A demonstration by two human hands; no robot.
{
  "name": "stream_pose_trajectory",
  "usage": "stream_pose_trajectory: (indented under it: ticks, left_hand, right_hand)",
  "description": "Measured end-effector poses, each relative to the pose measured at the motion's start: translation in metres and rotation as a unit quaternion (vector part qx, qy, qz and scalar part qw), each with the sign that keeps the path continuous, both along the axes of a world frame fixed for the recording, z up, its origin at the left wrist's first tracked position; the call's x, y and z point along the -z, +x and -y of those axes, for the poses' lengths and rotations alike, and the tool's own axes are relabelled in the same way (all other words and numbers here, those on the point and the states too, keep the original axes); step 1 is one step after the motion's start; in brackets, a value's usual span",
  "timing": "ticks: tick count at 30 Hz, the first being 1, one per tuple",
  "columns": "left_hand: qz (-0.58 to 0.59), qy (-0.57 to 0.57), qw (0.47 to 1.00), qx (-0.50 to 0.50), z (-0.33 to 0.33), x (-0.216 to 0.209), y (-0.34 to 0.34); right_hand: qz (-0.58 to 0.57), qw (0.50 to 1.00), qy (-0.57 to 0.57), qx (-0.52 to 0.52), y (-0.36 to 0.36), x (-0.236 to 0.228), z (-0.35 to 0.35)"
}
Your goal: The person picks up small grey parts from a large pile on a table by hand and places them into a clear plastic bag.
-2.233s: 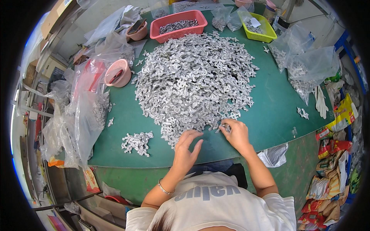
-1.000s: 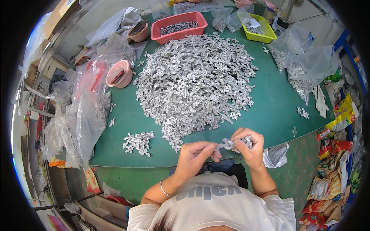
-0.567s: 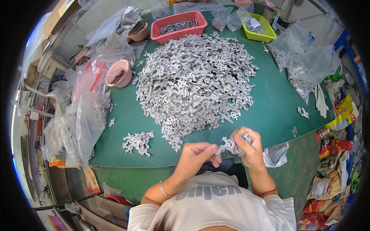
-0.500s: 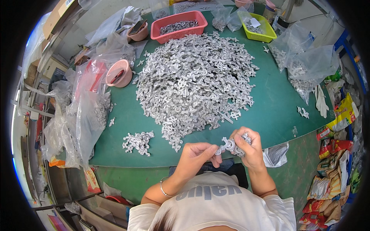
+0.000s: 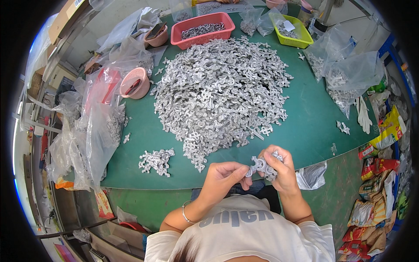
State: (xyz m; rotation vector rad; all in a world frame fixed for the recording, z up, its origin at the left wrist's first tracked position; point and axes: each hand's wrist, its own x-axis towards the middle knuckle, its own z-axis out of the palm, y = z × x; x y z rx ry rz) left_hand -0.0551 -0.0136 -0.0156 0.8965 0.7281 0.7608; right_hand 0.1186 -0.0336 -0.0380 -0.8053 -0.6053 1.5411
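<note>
At the near edge of the green table, my right hand (image 5: 283, 169) is closed around several silver-grey cross-shaped metal castings (image 5: 263, 166). Thumb and fingers of my left hand (image 5: 228, 176) pinch the round end of one casting that sticks out from this bunch. My fingers hide part of what both hands hold. Just beyond the hands rises a large heap of similar metal castings (image 5: 218, 96). To the left of my left hand lies a small separate pile of castings (image 5: 157, 162).
Behind the heap stand a red tray (image 5: 203, 29) and a yellow-green basket (image 5: 291, 32) of small parts. Pink baskets (image 5: 139, 83) and plastic bags (image 5: 94, 113) line the left. More bags (image 5: 342, 78), a white glove (image 5: 363, 115) and loose castings (image 5: 343, 127) are at the right.
My hands have shifted only slightly. The bunch of castings in my right hand has turned a little, and the left hand keeps its pinch.
</note>
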Motion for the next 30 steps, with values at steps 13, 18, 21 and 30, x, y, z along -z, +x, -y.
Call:
stream_pose_trajectory:
  ticks: [13,18,21,30]
  left_hand:
    - [0.023,0.001,0.999,0.032,0.002,0.003,0.000]
    - [0.006,0.005,0.999,0.039,0.002,0.002,0.001]
    - [0.010,0.006,0.999,0.034,0.003,0.004,0.003]
    - [-0.390,0.386,0.828,-0.116,-0.027,0.062,-0.008]
  right_hand:
    - [-0.025,1.000,-0.018,-0.002,0.000,-0.006,0.002]
    - [-0.028,0.999,-0.016,-0.001,-0.001,-0.005,0.002]
    - [-0.039,0.999,0.005,0.021,-0.005,0.004,0.000]
    - [-0.268,0.953,-0.084,0.113,0.024,0.039,-0.022]
